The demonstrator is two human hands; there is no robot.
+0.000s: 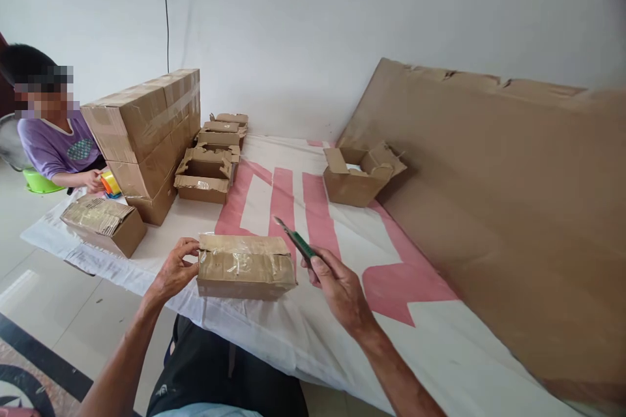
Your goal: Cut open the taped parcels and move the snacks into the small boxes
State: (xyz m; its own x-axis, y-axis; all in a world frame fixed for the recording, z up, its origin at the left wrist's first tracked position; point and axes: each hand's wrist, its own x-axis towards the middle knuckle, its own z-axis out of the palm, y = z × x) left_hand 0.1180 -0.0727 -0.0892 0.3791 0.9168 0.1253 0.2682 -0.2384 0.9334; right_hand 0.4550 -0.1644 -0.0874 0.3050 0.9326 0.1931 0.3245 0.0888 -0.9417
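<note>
Taped box (pixel 246 267) on the sheet (pixel 440 332) — hands at both ends.
Left hand (pixel 173 270) pinches the box's left edge; right hand (pixel 340 287) is closed around a green cutter (pixel 297 241) just beside its right corner.

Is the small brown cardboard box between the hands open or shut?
Shut: the small brown cardboard box has its top flaps flat and covered with clear tape.

the cardboard sheet (pixel 513 221) is cut off by the right edge, its near part blurred. the cutter (pixel 296 241) handle is hidden inside the right hand (pixel 342 290). the contents of the open box (pixel 359 176) cannot be identified.
</note>
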